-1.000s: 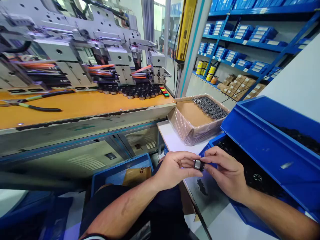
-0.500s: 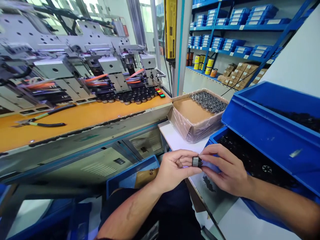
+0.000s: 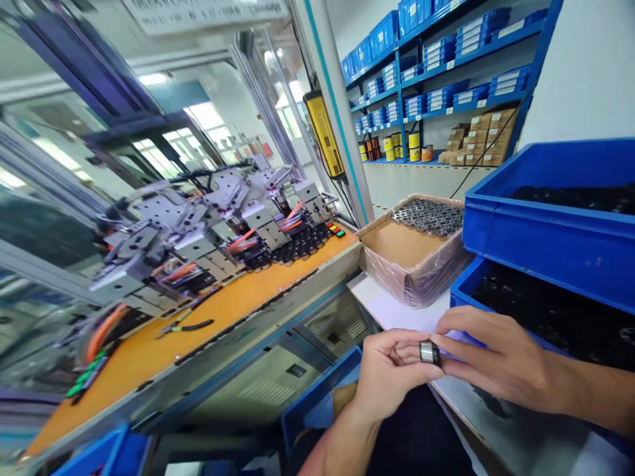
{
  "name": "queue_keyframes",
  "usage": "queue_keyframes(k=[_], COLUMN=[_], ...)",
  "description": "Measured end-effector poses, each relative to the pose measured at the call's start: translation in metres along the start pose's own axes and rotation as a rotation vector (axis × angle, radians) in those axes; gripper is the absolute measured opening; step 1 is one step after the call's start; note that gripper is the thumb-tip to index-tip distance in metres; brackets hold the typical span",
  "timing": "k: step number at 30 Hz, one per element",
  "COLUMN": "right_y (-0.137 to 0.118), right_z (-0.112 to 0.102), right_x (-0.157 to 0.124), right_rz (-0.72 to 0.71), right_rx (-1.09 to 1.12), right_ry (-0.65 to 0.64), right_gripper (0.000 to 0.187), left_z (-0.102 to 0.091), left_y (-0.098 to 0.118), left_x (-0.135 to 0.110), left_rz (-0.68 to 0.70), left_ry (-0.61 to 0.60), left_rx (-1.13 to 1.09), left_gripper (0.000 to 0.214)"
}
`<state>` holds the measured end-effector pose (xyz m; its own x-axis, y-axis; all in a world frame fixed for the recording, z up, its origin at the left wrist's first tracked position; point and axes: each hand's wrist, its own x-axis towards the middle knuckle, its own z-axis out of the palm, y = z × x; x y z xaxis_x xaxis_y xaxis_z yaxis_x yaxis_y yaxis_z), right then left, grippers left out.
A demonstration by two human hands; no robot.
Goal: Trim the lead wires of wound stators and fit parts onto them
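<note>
A small stator core [image 3: 427,353], a grey metal ring with black end parts, is held between my two hands above the white side table. My left hand [image 3: 387,370] pinches it from the left, thumb below and fingers curled behind. On the other side, the fingertips of my right hand [image 3: 501,354] close on its black end. Past the hands stands a plastic-wrapped cardboard box [image 3: 397,281], partly filled with rows of similar cores [image 3: 429,217]. A lower blue bin [image 3: 461,291] of black parts lies just behind my right hand.
Another blue bin [image 3: 546,231] is stacked on the lower one at right. At left, a machine [image 3: 258,218] stands on an orange worktop [image 3: 238,297] with pliers [image 3: 196,325] and a row of dark cores [image 3: 302,244]. A blue crate [image 3: 317,410] sits below the worktop.
The view has swung left and up, so the hands and box appear farther right and lower. Both hands keep hold of the stator core.
</note>
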<state>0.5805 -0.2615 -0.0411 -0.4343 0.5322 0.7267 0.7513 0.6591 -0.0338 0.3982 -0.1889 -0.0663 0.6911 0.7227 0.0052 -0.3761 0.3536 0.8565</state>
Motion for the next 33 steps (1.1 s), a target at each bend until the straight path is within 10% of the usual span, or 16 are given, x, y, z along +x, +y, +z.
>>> queue_keyframes(k=[8, 16, 23, 28, 33], right_y=[-0.001, -0.014, -0.01, -0.009, -0.008], right_z=[-0.004, -0.006, -0.007, -0.009, -0.009], right_x=[0.002, 0.009, 0.007, 0.008, 0.007], right_rz=[-0.123, 0.056, -0.009, 0.088, 0.065], right_rx=[-0.161, 0.104, 0.009, 0.13, 0.106], right_ry=[0.094, 0.079, 0.063, 0.076, 0.068], right_gripper=[0.028, 0.03, 0.035, 0.033, 0.033], left_z=[0.021, 0.002, 0.009, 0.01, 0.004], left_y=[-0.01, 0.016, -0.003, -0.012, -0.008], left_x=[-0.002, -0.004, -0.001, 0.003, 0.005], left_rz=[0.235, 0.804, 0.421, 0.018, 0.176], left_ry=[0.025, -0.051, 0.033, -0.203, -0.233], left_rx=[-0.039, 0.775, 0.366, -0.153, -0.04], left_gripper=[0.039, 0.028, 0.035, 0.044, 0.045])
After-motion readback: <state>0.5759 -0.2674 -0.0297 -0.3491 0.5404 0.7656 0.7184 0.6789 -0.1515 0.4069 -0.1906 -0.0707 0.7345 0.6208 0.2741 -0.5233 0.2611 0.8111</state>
